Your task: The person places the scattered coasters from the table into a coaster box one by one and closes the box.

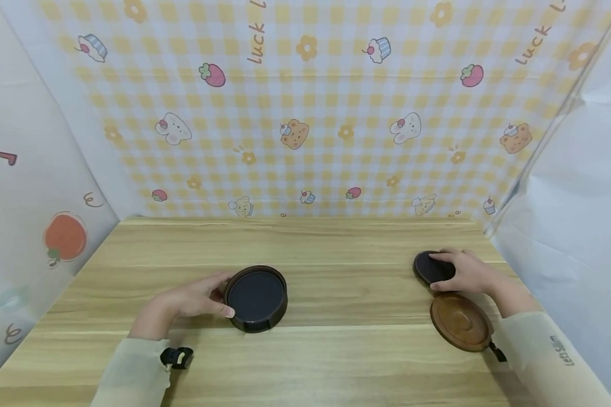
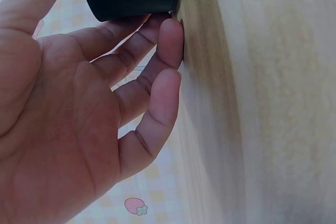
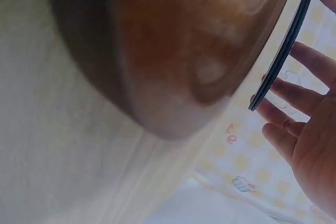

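A round black coaster holder [image 1: 280,311] stands on the table left of centre, with a dark round coaster [image 1: 256,297] lying inside it. My left hand [image 1: 196,297] grips the holder's left side, thumb at the near rim and fingers behind. Over at the right, my right hand [image 1: 468,272] holds thin black round coasters [image 1: 431,269] by their edges; in the right wrist view, the coasters [image 3: 281,51] appear as a thin dark stack, tilted between thumb and fingers. Just nearer than that hand is a round brown wooden dish [image 1: 460,322] with a ringed middle.
The light wooden table [image 1: 336,350] ends at a yellow checked cloth backdrop [image 1: 326,164]. White sheets hang as walls on the left [image 1: 30,186] and right [image 1: 575,186]. A black strap [image 1: 177,357] shows by the left sleeve.
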The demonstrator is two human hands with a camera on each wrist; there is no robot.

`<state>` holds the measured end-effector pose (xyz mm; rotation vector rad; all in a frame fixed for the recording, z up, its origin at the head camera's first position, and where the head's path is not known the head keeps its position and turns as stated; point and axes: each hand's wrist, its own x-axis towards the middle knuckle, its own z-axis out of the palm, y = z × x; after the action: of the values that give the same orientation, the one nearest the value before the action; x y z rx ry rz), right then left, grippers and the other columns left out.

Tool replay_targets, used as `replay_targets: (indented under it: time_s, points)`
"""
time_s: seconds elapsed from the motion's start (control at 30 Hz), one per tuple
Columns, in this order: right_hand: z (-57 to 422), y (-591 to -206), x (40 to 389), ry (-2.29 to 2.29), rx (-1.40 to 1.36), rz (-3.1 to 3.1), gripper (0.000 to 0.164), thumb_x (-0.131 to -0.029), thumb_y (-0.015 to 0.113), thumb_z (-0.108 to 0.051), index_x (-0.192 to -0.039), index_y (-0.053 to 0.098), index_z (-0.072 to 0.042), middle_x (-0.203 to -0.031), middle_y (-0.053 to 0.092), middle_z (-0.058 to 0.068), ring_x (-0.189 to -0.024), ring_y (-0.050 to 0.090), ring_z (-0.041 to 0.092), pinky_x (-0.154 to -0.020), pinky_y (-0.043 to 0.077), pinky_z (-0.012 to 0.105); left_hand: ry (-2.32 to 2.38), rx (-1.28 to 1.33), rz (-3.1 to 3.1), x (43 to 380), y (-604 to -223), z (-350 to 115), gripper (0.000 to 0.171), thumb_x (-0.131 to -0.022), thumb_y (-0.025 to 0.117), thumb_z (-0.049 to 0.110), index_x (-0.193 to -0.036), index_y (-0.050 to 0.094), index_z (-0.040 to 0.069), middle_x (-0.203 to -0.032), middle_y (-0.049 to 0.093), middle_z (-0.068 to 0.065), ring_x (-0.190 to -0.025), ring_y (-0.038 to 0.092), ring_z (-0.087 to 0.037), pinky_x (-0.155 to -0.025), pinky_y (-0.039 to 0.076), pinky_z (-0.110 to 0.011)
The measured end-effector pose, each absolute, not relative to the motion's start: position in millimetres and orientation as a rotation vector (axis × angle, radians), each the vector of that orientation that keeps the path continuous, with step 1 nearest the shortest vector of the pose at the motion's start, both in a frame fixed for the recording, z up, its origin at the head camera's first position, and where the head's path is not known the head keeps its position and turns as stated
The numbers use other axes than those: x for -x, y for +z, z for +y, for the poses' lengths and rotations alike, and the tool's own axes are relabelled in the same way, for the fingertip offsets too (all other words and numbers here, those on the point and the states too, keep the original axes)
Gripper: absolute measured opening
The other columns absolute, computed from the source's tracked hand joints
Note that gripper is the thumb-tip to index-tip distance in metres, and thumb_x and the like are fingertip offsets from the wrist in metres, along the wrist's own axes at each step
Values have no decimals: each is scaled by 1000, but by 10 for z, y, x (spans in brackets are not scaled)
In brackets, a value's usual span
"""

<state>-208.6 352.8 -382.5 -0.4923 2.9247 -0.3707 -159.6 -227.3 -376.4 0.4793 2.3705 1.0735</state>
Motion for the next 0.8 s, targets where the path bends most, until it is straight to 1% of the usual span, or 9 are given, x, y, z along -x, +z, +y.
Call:
replay_targets:
  time_s: [0.2,0.33,0.5,0.7,0.8]
  points:
    - [3443,-3764,2057,-331,521,2937,86,-77,79,-54,-141,54,-3,-145,41,36,-123,38,64,-88,41,69,1086,-480,2365,1598,-3774,-2280,83,-81,83,25,-148,39,1,-130,56,-20,-113,57,-31,-96,47,-50]
    - [3379,-3729,2038,-325,532,2942,84,-78,79,-52,-142,54,-4,-146,41,36,-124,37,64,-89,41,70,1085,-484,2365,1600,-3779,-2278,83,-81,83,25,-148,39,2,-131,56,-19,-113,57,-30,-97,46,-49]
    - [3280,-3681,2030,-328,551,2938,83,-78,79,-52,-142,53,-6,-147,40,34,-126,38,61,-89,42,67,1085,-491,2362,1598,-3777,-2276,83,-82,83,26,-148,39,1,-131,56,-20,-113,57,-30,-96,47,-48]
    - [3162,-3637,2032,-318,604,2938,80,-79,79,-47,-143,53,-6,-149,40,33,-127,39,59,-89,44,64,1077,-514,2356,1610,-3780,-2284,81,-83,81,25,-148,39,1,-129,56,-20,-111,57,-29,-92,48,-44]
    - [3090,-3615,2032,-307,615,2942,79,-80,79,-46,-144,53,-8,-150,40,32,-128,39,58,-90,44,64,1079,-510,2352,1614,-3781,-2283,80,-83,81,25,-147,39,1,-129,56,-20,-111,57,-29,-93,48,-44]
